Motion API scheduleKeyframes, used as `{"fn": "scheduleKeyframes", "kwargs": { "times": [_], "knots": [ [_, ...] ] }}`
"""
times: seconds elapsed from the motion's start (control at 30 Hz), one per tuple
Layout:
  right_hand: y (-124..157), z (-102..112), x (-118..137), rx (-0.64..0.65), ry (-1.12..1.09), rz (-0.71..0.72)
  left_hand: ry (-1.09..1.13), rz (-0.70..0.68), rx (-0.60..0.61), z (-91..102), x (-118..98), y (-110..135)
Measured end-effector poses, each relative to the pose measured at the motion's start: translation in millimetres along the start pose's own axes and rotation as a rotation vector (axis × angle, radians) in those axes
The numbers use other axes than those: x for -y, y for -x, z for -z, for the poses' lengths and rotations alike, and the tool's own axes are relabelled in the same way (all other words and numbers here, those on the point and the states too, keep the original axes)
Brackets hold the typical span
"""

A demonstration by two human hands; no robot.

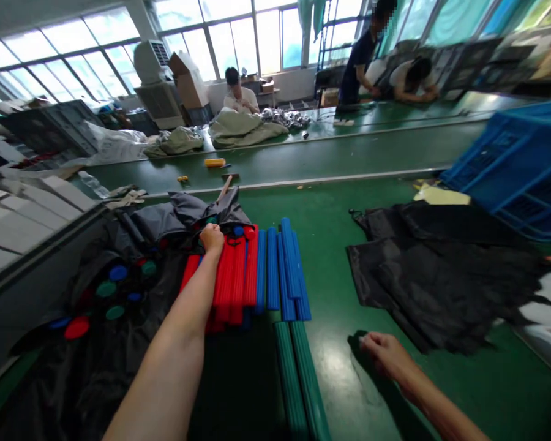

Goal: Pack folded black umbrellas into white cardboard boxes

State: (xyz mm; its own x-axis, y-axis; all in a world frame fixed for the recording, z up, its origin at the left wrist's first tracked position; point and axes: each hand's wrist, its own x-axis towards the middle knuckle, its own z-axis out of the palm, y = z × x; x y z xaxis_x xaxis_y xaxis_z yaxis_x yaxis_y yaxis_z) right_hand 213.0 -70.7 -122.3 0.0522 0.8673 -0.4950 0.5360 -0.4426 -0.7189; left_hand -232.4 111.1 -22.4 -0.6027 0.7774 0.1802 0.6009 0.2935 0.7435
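Nearest the viewer, two green tubes (289,373) lie side by side on the green table (330,214), their near ends cut off by the lower edge; window glare whitens the surface beside them. To their right, the right hand (381,352) is posed over bare tabletop, fingers curled; whether they grasp anything cannot be told. At left, a black bag (68,392) shows round blue, green and red ends in its folds, its near part lost in shadow. Further in, red tubes (234,282) lie in a packed row, with blue tubes (291,263) to their right, some stacked. The left hand (212,237) is clenched at the mouth of a grey bag (188,211), at the far ends of the red tubes; its grip is hidden, so fabric or tube cannot be told. Dark bags (436,263) are heaped at right, near a tilted blue crate (523,165) cut off by the frame; white boxes (37,214) line the left edge. Past a pale strip, a second bench (349,147) bears a yellow cylinder (215,163), khaki cloth (243,128) and shiny pieces (287,117) too small to identify. Three people sit or stand behind it, before bright windows (270,40).
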Motion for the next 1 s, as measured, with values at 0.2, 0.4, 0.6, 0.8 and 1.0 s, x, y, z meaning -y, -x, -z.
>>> {"fn": "scheduleKeyframes", "kwargs": {
  "times": [0.2, 0.4, 0.6, 0.8, 1.0],
  "knots": [
    [-29.1, 49.4, -2.8, -0.416, 0.293, 0.072, -0.101, -0.099, -0.102, -42.0, -21.7, 80.6],
    [-45.5, 91.1, -12.6, -0.688, 0.841, 0.092, -0.052, -0.417, 0.219, -112.7, -50.4, 218.0],
    [-47.6, 102.8, -29.5, -0.590, 1.001, 0.124, -0.011, -0.461, 0.531, -142.5, -70.1, 300.7],
    [-42.0, 93.4, -23.8, -0.618, 1.049, 0.152, -0.003, -0.470, 0.678, -144.6, -64.9, 319.1],
    [-29.5, 121.0, 6.7, -0.588, 1.056, 0.215, 0.044, -0.465, 0.746, -130.6, -52.4, 311.3]
  ]
}}
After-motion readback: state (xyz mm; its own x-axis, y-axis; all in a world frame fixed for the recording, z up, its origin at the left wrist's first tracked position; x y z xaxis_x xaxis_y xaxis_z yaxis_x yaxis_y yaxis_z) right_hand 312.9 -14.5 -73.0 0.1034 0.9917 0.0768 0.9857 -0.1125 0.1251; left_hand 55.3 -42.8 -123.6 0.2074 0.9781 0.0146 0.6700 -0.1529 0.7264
